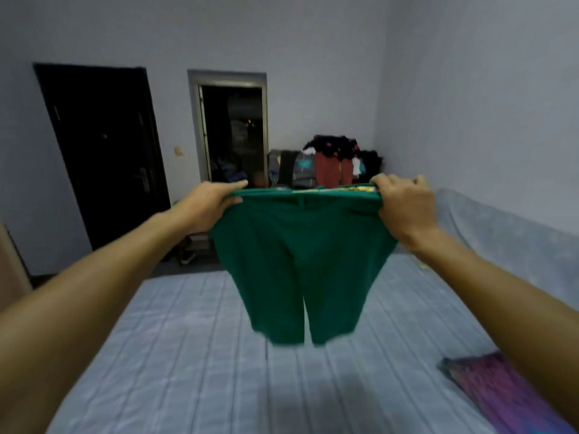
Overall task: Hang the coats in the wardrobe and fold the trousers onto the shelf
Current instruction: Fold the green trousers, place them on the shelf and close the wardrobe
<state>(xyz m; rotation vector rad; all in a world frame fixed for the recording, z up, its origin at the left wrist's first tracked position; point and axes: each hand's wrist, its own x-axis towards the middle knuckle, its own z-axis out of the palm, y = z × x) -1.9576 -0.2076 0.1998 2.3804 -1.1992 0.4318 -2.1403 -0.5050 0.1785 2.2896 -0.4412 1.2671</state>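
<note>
A pair of green trousers (300, 261) hangs in the air above a bed (194, 355), held out at arm's length by both hands. The left hand (213, 208) grips the left end of the waistband, with the thumb lying along the top edge and the fingers curled under the cloth. The right hand (404, 205) grips the right end, its fingers closed over the band. The waistband is stretched flat and level between them. A strip of yellow patterned lining shows inside the band near the right hand. The cloth is plain, deep green, and falls in soft folds. The two legs hang side by side, narrowing downward, with a slit of a gap between them at the bottom; their hems are blurred and hang clear of the bed. The bed is covered in pale blue quilted cloth. A purple pillow (501, 393) lies at its right edge. Behind the trousers, a pile of clothes (332, 158) sits against the far wall, beside an open doorway (233, 133) and a dark door (103, 151).
</note>
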